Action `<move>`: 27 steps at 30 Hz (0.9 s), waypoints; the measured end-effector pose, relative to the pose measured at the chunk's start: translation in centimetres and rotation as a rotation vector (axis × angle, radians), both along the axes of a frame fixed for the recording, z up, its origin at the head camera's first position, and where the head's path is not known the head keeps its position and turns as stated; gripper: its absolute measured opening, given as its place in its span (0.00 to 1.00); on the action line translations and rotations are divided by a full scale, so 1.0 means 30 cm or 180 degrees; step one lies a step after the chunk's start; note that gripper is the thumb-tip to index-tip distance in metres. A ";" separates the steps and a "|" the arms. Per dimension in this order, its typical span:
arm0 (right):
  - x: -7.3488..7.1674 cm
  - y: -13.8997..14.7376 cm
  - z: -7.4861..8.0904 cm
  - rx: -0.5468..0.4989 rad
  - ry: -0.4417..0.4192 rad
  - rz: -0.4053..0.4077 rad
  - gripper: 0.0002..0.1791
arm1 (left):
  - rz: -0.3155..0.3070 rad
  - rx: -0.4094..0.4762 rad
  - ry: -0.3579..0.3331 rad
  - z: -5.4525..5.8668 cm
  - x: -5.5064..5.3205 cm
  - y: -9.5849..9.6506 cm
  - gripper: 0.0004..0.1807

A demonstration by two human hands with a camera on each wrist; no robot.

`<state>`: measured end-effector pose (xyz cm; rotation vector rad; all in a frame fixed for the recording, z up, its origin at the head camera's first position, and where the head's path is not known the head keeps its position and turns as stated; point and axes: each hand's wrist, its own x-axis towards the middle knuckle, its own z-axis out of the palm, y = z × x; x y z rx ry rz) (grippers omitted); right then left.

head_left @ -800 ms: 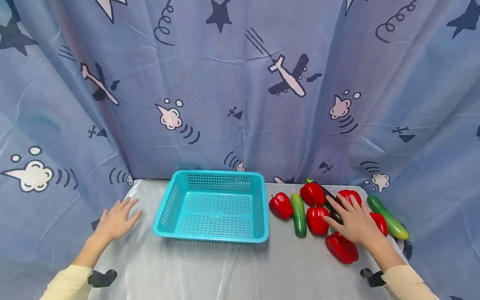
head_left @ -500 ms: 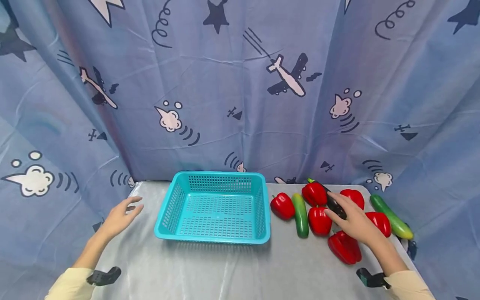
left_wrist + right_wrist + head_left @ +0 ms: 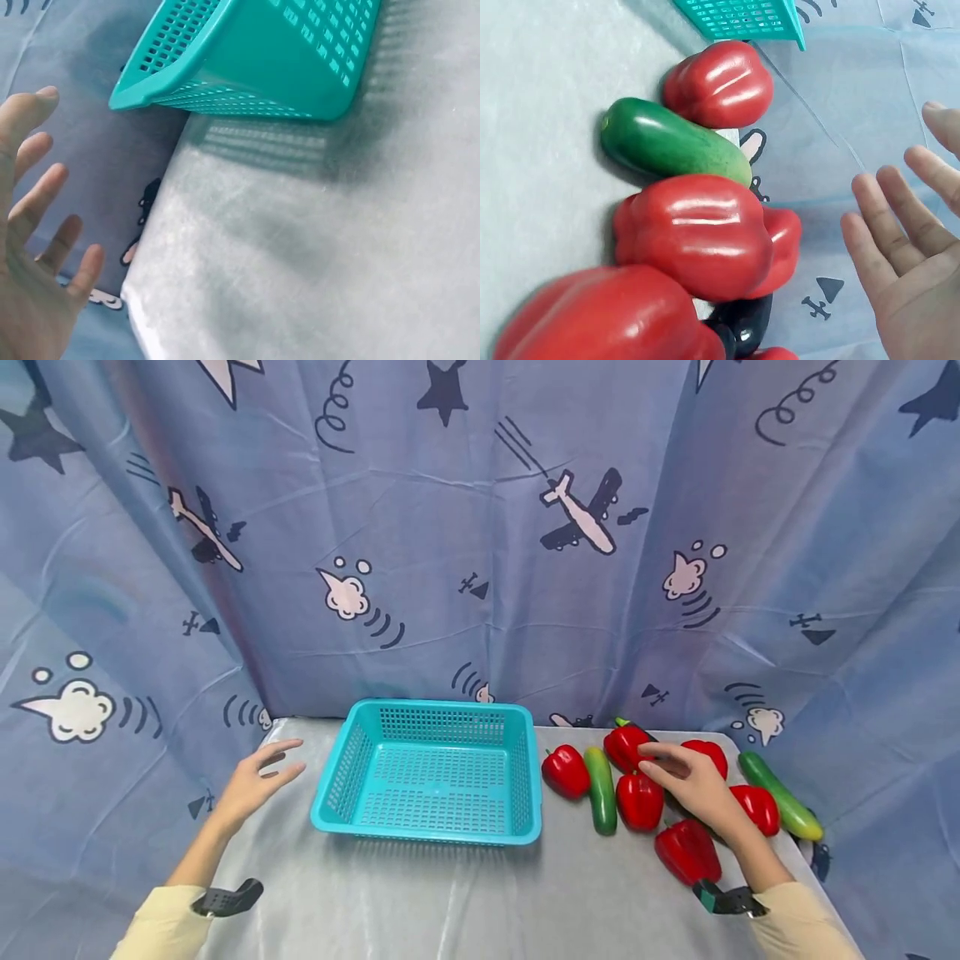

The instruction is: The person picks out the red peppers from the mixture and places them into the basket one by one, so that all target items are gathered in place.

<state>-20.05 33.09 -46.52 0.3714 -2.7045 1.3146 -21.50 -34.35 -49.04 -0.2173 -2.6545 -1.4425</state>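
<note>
My right hand [image 3: 693, 785] hovers over the vegetables at the right of the table, fingers loosely bent and nothing in them. Beneath and around it lie several red bell peppers, among them one [image 3: 640, 802] by the thumb and a nearer one [image 3: 687, 852]. In the head view this hand mostly hides a dark eggplant [image 3: 751, 324], which shows between peppers in the right wrist view. A green cucumber [image 3: 602, 791] lies left of the group, beside the leftmost pepper [image 3: 566, 772]. Raised and holding nothing, my left hand [image 3: 251, 787] is left of the turquoise basket [image 3: 427, 839].
A second cucumber [image 3: 780, 795] lies along the table's right edge. The perforated basket has nothing in it. A patterned blue curtain [image 3: 420, 643] hangs right behind the grey-white table [image 3: 390, 902]. Each wrist wears a black strap [image 3: 228, 900].
My left hand has moved right, towards the basket, its fingers now closer together. My right hand has lifted a little and its fingers bend more. The vegetables and basket stay put.
</note>
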 end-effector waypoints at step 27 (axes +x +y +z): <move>-0.080 -0.077 -0.104 -0.0699 -0.0322 0.0118 0.29 | -0.0326 0.0442 0.0333 -0.121 -0.068 0.119 0.20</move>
